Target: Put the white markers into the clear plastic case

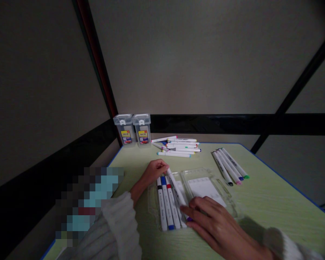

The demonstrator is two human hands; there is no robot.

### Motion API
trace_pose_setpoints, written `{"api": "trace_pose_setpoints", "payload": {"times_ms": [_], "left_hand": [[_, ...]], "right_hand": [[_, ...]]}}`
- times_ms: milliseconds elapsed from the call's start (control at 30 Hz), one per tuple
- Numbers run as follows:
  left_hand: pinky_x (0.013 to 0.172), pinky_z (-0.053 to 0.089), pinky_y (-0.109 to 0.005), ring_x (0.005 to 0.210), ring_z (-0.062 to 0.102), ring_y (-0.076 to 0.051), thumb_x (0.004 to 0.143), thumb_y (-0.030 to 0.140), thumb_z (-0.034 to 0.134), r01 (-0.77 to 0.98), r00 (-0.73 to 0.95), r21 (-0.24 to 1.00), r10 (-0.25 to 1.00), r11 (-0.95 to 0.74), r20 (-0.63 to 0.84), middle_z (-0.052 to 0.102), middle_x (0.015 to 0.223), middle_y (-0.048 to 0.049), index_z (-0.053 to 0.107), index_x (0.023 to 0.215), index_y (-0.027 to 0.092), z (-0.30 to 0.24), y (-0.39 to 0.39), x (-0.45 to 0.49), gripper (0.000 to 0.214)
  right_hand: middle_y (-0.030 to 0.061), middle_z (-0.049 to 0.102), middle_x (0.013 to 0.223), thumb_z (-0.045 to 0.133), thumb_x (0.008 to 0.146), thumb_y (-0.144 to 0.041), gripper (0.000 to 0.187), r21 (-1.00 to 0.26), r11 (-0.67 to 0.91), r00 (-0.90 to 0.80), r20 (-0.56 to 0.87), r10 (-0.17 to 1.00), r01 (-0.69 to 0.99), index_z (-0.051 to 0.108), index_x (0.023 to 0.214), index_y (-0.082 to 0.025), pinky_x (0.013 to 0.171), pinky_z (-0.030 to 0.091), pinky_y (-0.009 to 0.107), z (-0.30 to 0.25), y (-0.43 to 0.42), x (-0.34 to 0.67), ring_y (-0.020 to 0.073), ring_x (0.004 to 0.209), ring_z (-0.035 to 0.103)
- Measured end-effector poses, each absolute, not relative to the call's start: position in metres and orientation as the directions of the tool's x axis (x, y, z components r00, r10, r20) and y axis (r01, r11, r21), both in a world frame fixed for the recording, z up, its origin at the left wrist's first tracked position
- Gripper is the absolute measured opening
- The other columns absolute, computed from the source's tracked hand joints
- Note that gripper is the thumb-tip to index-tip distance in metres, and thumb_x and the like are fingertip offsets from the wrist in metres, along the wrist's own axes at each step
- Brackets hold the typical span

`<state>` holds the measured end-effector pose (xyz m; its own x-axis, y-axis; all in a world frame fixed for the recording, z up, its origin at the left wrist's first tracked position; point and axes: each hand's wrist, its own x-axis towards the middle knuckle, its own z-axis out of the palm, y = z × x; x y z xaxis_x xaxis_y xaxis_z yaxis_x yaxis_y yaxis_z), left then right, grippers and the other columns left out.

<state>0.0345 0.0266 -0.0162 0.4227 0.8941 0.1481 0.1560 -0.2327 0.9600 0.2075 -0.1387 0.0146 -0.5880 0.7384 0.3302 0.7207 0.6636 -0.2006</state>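
An open clear plastic case (pixel 206 180) lies on the green table in front of me. In its left half three white markers (pixel 166 204) with black, blue and red caps lie side by side. My left hand (pixel 153 173) pinches the upper end of a fourth white marker (pixel 176 191), which lies slanted over the row. My right hand (pixel 215 225) has its fingers closed on that marker's lower, purple-tipped end.
A loose pile of white markers (pixel 178 146) lies at the back of the table. Several more markers (pixel 229 166) lie in a row at the right. Two closed grey marker boxes (pixel 132 129) stand at the back left corner, against a dark rail.
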Motion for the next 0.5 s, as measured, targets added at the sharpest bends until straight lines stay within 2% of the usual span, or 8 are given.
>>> {"api": "trace_pose_setpoints", "payload": {"times_ms": [500], "left_hand": [[0.053,0.037,-0.020,0.056,0.050,-0.010,0.066,0.027,0.055,0.258,0.469,0.929,0.875,-0.264,0.118,0.056,0.059,-0.0003,0.056,0.065,0.010,-0.0185,0.0266,0.0334,0.017]], "right_hand": [[0.0046,0.058,0.088,0.044,0.087,-0.027,0.026,-0.238,0.648,-0.586,0.285,0.759,0.723,0.053,0.110,-0.020,0.074,0.044,0.036,0.0105,-0.1399,0.2076,0.0189,0.081,0.054]]}}
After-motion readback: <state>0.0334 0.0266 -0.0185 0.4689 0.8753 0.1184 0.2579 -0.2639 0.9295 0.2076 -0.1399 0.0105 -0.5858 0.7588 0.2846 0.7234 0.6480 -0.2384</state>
